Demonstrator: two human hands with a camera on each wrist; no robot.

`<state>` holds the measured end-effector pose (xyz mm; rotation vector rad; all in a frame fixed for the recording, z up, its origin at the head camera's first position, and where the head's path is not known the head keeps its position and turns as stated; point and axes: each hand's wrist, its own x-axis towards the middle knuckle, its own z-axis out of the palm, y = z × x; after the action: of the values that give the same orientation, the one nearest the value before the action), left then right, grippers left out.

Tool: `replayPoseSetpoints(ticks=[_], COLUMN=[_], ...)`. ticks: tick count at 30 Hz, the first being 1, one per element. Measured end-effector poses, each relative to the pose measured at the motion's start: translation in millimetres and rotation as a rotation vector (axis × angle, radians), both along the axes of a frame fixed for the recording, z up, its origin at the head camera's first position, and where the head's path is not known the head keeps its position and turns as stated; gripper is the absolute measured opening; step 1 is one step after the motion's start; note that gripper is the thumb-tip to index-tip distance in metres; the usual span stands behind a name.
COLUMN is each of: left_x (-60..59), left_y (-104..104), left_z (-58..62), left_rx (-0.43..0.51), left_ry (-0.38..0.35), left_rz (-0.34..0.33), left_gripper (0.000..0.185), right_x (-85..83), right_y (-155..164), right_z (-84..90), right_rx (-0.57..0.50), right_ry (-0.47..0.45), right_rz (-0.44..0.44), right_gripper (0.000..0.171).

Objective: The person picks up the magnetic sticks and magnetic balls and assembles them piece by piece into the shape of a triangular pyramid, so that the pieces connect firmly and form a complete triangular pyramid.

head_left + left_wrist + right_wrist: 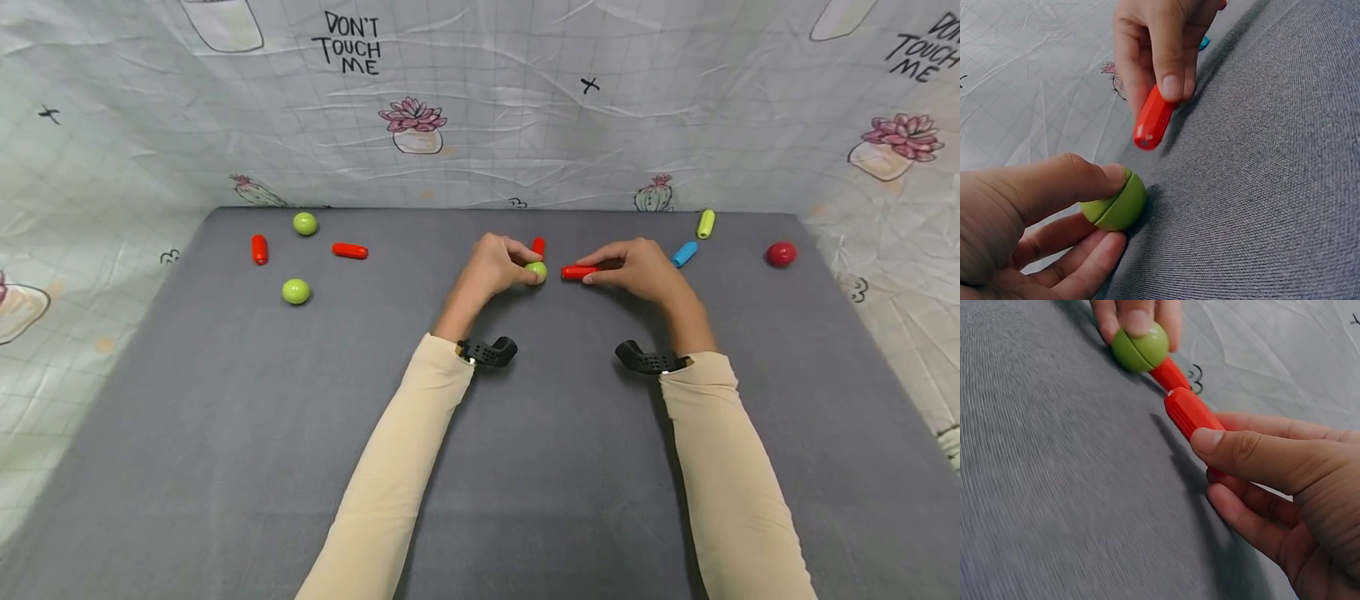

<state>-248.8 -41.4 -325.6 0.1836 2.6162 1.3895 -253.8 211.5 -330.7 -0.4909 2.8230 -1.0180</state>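
My left hand (504, 265) pinches a small green ball (536, 271) between thumb and fingers; the left wrist view shows that ball (1117, 205) with a seam round it, held just above the grey mat. My right hand (628, 268) pinches a red cylinder (578, 271) by one end, its free end pointing toward the ball. In the right wrist view the red cylinder (1190, 411) lies close to the green ball (1140, 346), a small gap between them. Another red cylinder (537, 246) lies just behind the ball.
On the grey mat (480, 433) lie two green balls (296, 291) (304, 223), two red cylinders (259, 249) (350, 250), a blue cylinder (684, 254), a green cylinder (706, 223) and a red ball (781, 254). A printed cloth wall (480, 108) closes the back and sides.
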Motion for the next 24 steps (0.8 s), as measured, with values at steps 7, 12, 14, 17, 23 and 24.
replayPoseSetpoints(ticks=[7,12,14,17,23,24], left_x=[2.8,2.1,1.7,1.2,3.8,4.7], left_y=[2,2,1,0,8,10], left_z=[-2.2,-3.1,-3.4,-3.2,-0.4,-0.4], left_rx=[0.002,0.019,0.026,0.032,0.013,0.012], left_ry=[-0.011,0.02,0.029,0.029,0.051,0.059], left_rz=[0.004,0.012,0.015,0.021,0.077,0.086], left_gripper=[0.027,0.028,0.029,0.029,0.028,0.027], right_x=[-3.4,-8.0,-9.3,-10.6,-12.2,-11.3], right_y=[-12,-19,-21,-22,-28,-29], right_z=[-0.2,4.2,5.6,7.0,8.5,8.7], right_rx=[0.012,-0.003,-0.001,0.008,0.018,0.018], right_ry=[-0.002,-0.001,0.005,0.015,0.03,0.029], right_rz=[0.045,0.072,0.082,0.086,0.062,0.044], right_gripper=[0.027,0.026,0.026,0.026,0.04,0.042])
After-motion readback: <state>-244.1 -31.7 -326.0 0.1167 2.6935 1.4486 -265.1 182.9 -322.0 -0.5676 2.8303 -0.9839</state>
